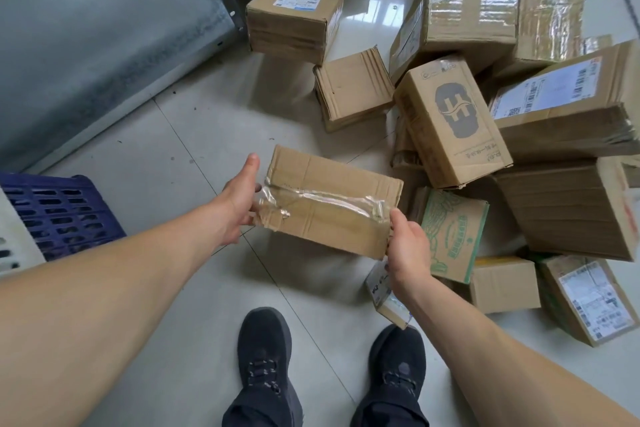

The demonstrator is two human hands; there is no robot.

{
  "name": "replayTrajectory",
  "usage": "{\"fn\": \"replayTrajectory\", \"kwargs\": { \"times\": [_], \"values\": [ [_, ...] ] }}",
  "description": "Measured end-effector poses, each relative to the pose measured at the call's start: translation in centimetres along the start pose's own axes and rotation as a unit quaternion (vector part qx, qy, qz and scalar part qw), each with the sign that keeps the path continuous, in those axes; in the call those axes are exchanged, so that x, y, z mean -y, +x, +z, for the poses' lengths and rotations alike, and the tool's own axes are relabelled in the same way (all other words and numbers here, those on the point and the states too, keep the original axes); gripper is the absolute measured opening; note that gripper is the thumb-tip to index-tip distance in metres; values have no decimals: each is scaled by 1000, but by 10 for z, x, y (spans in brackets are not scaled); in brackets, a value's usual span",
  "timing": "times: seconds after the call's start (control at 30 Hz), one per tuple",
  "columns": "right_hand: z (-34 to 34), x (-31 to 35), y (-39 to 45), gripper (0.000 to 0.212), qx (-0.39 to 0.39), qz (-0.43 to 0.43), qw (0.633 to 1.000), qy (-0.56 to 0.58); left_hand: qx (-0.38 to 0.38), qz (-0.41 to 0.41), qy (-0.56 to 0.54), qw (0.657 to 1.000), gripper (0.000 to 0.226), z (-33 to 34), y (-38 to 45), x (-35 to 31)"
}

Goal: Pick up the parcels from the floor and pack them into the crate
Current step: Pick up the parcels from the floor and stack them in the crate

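Head-worn view, steeply downward, close over the floor (pixel 194 135)

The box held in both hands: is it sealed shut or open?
Sealed shut. Clear tape runs along the closed flaps of the box, held between the left hand and right hand.

— Where does the held parcel (pixel 329 204) sit?

— Above the floor (pixel 194 149), ahead of the two shoes (pixel 265 354), the left hand (pixel 239 198) at its left end, the right hand (pixel 408 246) at its right end.

— And the crate (pixel 59 215)?

— At the left edge, left of the left forearm, with a metal panel (pixel 104 31) behind it.

— The other parcels?

— The pile of parcels (pixel 485 97) lies on the floor to the right and behind, some leaning on one another; one small parcel (pixel 384 291) lies under the right wrist.
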State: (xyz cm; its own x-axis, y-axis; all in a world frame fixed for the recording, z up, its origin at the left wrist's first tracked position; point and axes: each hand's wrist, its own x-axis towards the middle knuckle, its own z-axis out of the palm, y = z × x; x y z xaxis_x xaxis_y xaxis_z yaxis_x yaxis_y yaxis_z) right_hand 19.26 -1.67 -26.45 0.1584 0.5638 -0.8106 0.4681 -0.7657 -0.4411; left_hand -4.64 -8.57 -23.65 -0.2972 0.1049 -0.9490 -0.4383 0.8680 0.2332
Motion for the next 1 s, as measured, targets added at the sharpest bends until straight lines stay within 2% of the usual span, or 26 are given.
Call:
{"fn": "replayTrajectory", "kwargs": {
  "times": [0.07, 0.13, 0.2, 0.27, 0.33, 0.4, 0.57, 0.63, 0.7, 0.77, 0.9, 1.0],
  "values": [
    [0, -7, 1, 51, 14, -4, 999, -41, 20, -27, 21, 999, 84, 1, 2, 3],
    [1, -9, 0, 54, 29, -6, 998, -47, 41, -28, 24, 999, 81, 3, 3, 4],
    [2, -7, -3, 52, 38, -17, 998, -46, 42, 7, 22, 999, 72, 7, 1, 4],
    [2, -3, -4, 48, 31, -30, 998, -37, 9, 60, -2, 998, 63, 10, 1, 3],
    [0, 5, -5, 50, 6, -39, 999, -5, -37, 96, -39, 994, 64, 9, 6, 1],
    [-1, 11, -5, 49, -15, -29, 997, 64, -50, 100, -71, 991, 66, 5, 5, -1],
    [-1, 16, 1, 52, -26, 6, 986, 162, 0, 66, -106, 992, 65, -7, 6, 2],
    [-2, 13, 5, 48, -6, 20, 987, 159, 26, 47, -97, 994, 54, -5, 6, 7],
    [-2, 4, 12, 51, 25, 20, 990, 141, 43, 38, -74, 996, 29, -2, 6, 14],
    [-1, -2, 15, 52, 29, 15, 992, 119, 30, 33, -69, 997, 13, -1, 7, 18],
    [-3, -13, 17, 51, 29, 11, 995, 95, 12, 39, -44, 998, 24, 0, 13, 27],
    [-2, -16, 11, 54, 50, 5, 996, 78, 42, 49, -51, 997, 29, 2, 11, 32]
  ]
}}
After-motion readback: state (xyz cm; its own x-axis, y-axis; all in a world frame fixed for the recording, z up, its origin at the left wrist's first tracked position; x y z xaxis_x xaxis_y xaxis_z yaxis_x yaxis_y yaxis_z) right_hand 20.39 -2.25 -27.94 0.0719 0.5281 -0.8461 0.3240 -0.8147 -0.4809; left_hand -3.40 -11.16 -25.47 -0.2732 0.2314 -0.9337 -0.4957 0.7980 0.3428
